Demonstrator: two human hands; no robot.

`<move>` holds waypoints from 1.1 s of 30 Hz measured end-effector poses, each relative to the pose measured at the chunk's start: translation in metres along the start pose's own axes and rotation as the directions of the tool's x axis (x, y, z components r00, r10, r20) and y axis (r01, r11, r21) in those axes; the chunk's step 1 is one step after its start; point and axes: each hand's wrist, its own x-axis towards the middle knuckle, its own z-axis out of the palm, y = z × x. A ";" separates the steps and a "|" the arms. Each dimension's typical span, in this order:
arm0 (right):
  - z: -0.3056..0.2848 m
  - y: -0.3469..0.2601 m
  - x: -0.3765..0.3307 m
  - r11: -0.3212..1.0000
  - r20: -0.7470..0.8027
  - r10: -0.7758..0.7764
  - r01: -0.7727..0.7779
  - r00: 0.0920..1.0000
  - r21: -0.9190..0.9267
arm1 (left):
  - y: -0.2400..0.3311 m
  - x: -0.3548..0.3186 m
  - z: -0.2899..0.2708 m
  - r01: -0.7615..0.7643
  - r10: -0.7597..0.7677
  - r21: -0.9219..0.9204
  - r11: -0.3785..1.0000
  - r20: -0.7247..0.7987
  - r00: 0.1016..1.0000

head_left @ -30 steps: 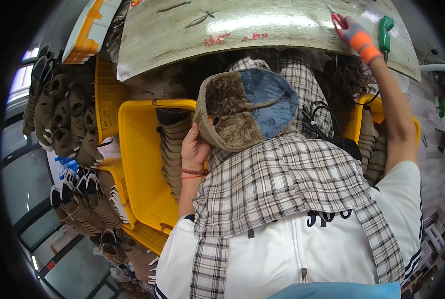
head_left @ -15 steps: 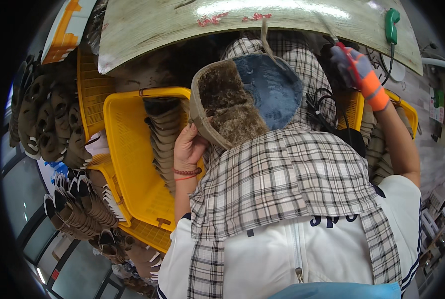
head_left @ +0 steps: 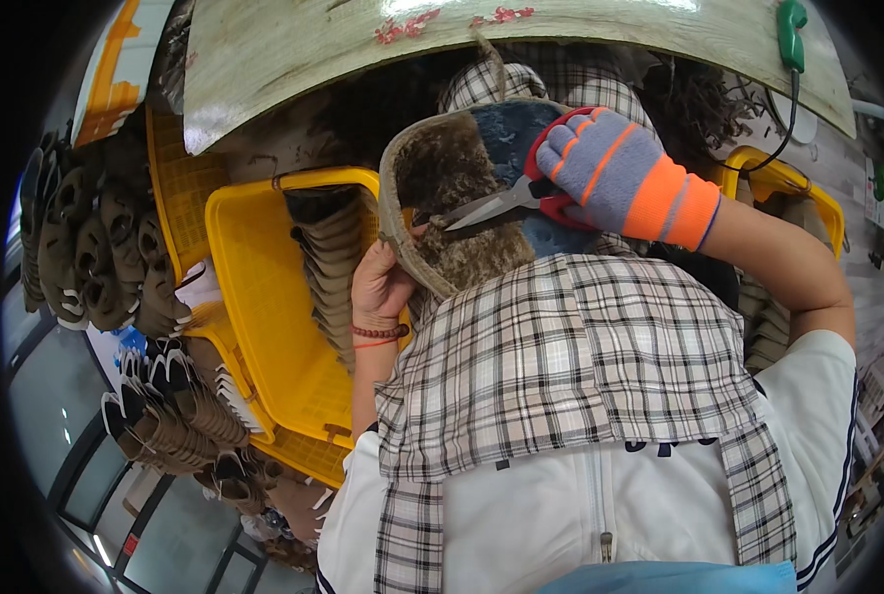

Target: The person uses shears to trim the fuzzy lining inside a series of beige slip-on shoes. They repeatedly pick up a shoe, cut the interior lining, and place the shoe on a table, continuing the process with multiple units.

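Observation:
A bowl-shaped, fur-lined piece [head_left: 452,168], with brown and blue plush inside and a thin strap at its far edge, rests over my lap. My left hand [head_left: 380,285], bare with a beaded bracelet, is closed on its left rim, the fingers partly hidden behind the piece. In a grey and orange glove, my right hand [head_left: 610,178] grips red-handled scissors [head_left: 496,207]. Their blades point left over the brown plush, close to the left rim. Whether the tips touch the plush, I cannot tell.
Beside my left arm, a yellow basket [head_left: 239,297] holds a stack of brown pieces [head_left: 328,277]. Another yellow basket [head_left: 823,193] stands at my right. A pale tabletop [head_left: 313,74] crosses the front, with a green corded tool [head_left: 790,40] at its right. Brown shoe uppers [head_left: 115,247] are piled far left.
My right hand has swung in from the far right, bringing the scissors over the fur-lined piece. My left hand keeps its hold on the rim.

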 end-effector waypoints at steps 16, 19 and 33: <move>0.006 -0.008 0.019 0.993 0.028 -0.068 0.070 0.997 -0.093 | 0.004 0.002 0.006 0.071 -0.071 0.015 0.997 -0.023 0.997; 0.007 -0.008 0.018 0.991 0.069 -0.047 0.055 0.997 -0.124 | 0.005 0.002 0.010 0.082 -0.081 0.007 0.997 -0.020 0.996; -0.022 0.073 -0.060 0.682 -0.293 0.722 -0.574 0.627 0.453 | 0.113 -0.032 0.125 -0.600 0.632 0.521 0.607 0.142 0.762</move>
